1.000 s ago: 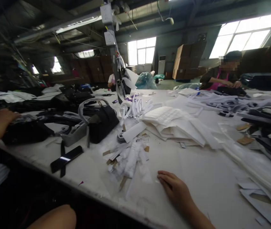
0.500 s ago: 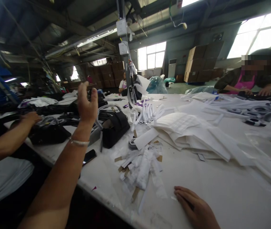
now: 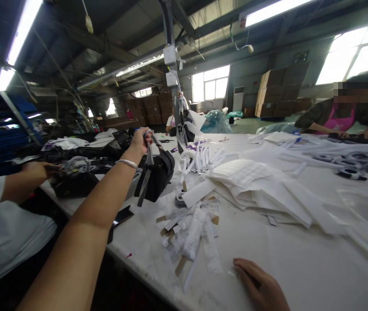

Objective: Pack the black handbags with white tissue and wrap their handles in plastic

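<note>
My left hand [image 3: 140, 141] reaches out over the table and is closed on the wrapped handle of a black handbag [image 3: 158, 175], which hangs slightly lifted and tilted. A silver bangle sits on that wrist. My right hand [image 3: 259, 286] rests flat on the white table [image 3: 300, 255] near its front edge, fingers stretched out and holding nothing. A heap of white paper strips and brown tabs [image 3: 192, 228] lies just left of my right hand.
A co-worker's arm [image 3: 25, 179] at the left handles black bags. A phone [image 3: 121, 215] lies near the table edge. Stacks of white sheets [image 3: 261, 185], white straps [image 3: 199, 156] and another worker [image 3: 342, 116] fill the far side.
My left arm rose from below the table, reached forward and closed on the black handbag's handle, lifting it. My right hand stayed flat on the table.
</note>
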Demonstrator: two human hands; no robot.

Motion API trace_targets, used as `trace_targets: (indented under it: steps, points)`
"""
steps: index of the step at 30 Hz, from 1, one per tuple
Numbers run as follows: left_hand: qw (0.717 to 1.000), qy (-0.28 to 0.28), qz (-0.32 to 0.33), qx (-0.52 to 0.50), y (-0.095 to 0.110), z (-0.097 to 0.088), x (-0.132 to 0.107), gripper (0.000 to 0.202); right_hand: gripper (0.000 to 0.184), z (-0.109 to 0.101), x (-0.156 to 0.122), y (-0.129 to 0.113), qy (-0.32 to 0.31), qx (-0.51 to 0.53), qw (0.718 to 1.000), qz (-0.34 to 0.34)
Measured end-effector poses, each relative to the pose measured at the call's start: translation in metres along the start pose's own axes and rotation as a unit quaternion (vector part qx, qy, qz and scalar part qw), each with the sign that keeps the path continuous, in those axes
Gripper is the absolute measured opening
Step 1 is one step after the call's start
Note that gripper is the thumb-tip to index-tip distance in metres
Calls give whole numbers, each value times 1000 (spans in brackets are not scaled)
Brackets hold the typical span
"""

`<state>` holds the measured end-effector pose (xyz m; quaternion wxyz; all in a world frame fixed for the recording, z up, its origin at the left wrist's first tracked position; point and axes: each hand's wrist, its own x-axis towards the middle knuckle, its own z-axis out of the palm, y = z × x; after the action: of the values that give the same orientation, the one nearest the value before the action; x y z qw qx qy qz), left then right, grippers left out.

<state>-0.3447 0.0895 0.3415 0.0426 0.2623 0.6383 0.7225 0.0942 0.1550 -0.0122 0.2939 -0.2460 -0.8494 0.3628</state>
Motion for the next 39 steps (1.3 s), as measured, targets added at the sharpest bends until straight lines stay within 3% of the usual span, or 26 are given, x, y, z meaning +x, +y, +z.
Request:
trace_targets:
  steps: [4,5,8,12,16,20,22,25,26,28,29,30,32,34,36,39]
  points:
    - [994,-84,32,-66,52,34,-28,18,36,-13,1,-18,63,55,996,5]
    - [983,-143,48,-101,65,43,-44,14,42,-19,1,-25,77,65,995,-1]
    - [952,-261,90,-133,97,66,-106,22,68,-41,6,-53,101,98,990,-32]
    - [934,-308,101,-153,124,93,-199,20,103,-78,2,-83,105,165,979,-50]
    - [902,-379,59,-197,133,116,-274,14,120,-109,-34,-95,137,162,977,13]
    - [866,-473,33,-156,126,149,-317,22,110,-121,-91,-94,186,87,974,99]
    - [843,-523,38,-117,111,173,-322,22,102,-121,-118,-91,201,82,965,148]
    - [798,-599,61,-2,70,211,-312,23,90,-117,-150,-82,216,131,937,243]
    - [776,-624,72,52,54,220,-306,26,87,-115,-157,-78,216,153,926,271]
    - [702,-675,123,193,23,230,-297,33,86,-112,-169,-70,208,191,907,314]
    - [657,-697,143,247,11,229,-295,35,87,-112,-173,-65,202,201,899,332]
    - [644,-695,163,276,1,225,-296,35,88,-114,-177,-61,192,203,894,352]
    - [638,-687,204,280,-14,206,-304,35,90,-121,-184,-56,149,156,897,385]
    - [653,-664,252,263,-23,178,-319,37,88,-132,-189,-55,105,25,912,395]
    - [663,-646,259,275,-33,144,-336,42,80,-145,-191,-61,120,-157,917,346]
    - [688,-608,262,297,-56,95,-360,52,68,-156,-181,-77,178,-336,911,159]
